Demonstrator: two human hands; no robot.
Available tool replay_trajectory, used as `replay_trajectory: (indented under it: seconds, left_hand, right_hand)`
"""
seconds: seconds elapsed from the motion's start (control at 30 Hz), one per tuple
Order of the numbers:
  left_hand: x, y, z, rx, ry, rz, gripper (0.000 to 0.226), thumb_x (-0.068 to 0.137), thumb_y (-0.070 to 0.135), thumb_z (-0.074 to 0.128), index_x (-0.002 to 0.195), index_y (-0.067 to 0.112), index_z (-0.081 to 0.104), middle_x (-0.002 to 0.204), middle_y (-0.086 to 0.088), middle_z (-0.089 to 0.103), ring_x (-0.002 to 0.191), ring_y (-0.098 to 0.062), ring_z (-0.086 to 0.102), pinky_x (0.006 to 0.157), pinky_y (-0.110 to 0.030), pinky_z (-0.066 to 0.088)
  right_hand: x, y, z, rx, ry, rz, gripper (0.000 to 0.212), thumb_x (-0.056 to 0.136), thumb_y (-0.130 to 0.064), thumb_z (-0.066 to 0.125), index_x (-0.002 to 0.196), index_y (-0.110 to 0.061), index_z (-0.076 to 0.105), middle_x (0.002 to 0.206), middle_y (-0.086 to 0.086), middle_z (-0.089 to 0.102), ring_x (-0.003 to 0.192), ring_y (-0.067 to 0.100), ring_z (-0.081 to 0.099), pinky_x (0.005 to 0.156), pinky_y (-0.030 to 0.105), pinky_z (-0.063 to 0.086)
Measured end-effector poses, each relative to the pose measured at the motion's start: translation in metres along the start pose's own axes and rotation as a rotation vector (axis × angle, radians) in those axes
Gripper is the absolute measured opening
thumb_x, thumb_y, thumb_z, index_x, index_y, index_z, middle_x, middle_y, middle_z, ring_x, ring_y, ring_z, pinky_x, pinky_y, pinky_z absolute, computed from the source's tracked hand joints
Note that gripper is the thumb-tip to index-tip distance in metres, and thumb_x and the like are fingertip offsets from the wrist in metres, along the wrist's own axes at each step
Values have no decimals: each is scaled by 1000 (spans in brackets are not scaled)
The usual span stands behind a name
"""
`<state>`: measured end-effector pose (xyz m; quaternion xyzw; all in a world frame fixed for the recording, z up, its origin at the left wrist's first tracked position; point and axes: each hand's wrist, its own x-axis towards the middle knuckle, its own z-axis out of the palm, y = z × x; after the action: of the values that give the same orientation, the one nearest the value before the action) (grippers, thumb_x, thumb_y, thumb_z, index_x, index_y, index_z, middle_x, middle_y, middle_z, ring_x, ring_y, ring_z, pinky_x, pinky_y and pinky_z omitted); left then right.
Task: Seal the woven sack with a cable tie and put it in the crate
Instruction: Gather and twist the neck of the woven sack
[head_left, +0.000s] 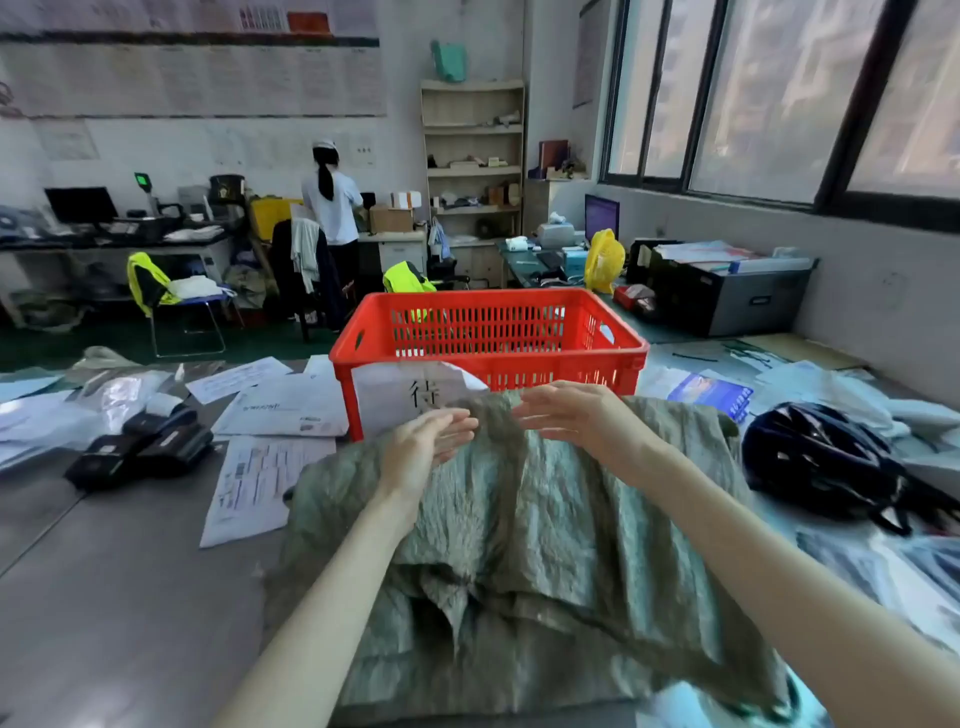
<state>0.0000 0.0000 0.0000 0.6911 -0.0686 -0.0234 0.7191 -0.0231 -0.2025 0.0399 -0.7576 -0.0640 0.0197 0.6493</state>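
A crumpled grey-green woven sack (545, 530) lies on the table right in front of me, its far end bunched up against the crate. My left hand (426, 441) hovers over the sack's far left part, fingers spread, palm turned to the right. My right hand (576, 415) hangs over the far end of the sack, fingers apart and pointing left. Neither hand holds anything. Behind the sack stands a red slatted plastic crate (488, 332) with a white paper label on its front. I see no cable tie.
Loose papers (270, 405) and a black device (140, 447) lie to the left on the table. A dark helmet (826, 462) sits at the right. A person (332, 208) stands at a far desk with their back to me.
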Motion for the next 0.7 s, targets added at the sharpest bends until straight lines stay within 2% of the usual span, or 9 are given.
replay_trajectory:
  seconds: [0.07,0.17,0.23,0.3,0.37,0.43,0.5,0.57,0.7]
  left_hand:
    - [-4,-6,0,85,70,32,27,99,16,44,104,10,70,104,-4,74,101,-16,68,95,-34,47]
    - [-18,-25,-3,278,49,116,21,97,16,49,106,16,68,110,1,70,108,-11,62,98,-28,46]
    - [-26,-37,-6,471,26,193,21,95,19,54,113,20,65,116,6,66,113,-8,57,97,-24,43]
    - [-33,-49,-11,725,15,304,27,93,25,57,120,23,61,125,8,61,122,-9,50,104,-29,35]
    - [-42,-60,-16,998,-39,376,40,90,40,57,128,29,53,138,11,50,134,-10,36,110,-36,19]
    - [-49,-73,-21,1194,-145,328,60,84,58,54,138,34,41,151,12,32,144,-12,15,111,-43,8]
    - [-53,-85,-26,1296,-220,285,77,78,68,53,144,35,31,158,9,16,146,-15,0,112,-51,6]
    - [-58,-94,-29,1335,-222,287,84,76,67,57,146,34,25,160,7,9,147,-18,-4,114,-54,8]
    - [-66,-106,-33,1303,-172,323,76,83,48,63,147,30,25,160,3,11,147,-18,1,115,-46,14]
  right_hand:
    - [-2,5,5,-72,-10,2,27,96,-25,50,109,-8,66,108,6,74,101,19,69,98,39,48]
    - [-9,19,15,-123,-12,-11,24,95,-21,51,109,-10,67,107,5,74,100,17,69,98,39,48]
    - [-13,29,21,-188,0,-25,21,93,-21,56,109,-13,67,106,3,73,101,16,68,98,37,48]
    - [-16,37,27,-289,-5,-37,23,89,-22,61,111,-18,65,110,-1,71,103,12,65,98,36,48]
    - [-21,46,34,-446,-38,-51,36,86,-26,66,120,-19,58,120,-1,65,111,12,59,101,37,45]
    - [-26,58,41,-675,-102,-65,58,82,-36,69,133,-20,46,135,0,54,124,15,47,107,37,36]
    - [-32,69,47,-922,-173,-69,77,78,-50,68,142,-23,34,143,-1,42,133,20,33,110,41,25]
    - [-38,82,52,-1137,-231,-74,84,74,-55,67,143,-24,30,145,-1,36,135,23,25,109,43,20]
    - [-47,97,51,-1390,-225,-133,61,77,-39,62,131,-18,41,139,1,39,129,25,29,104,42,26]
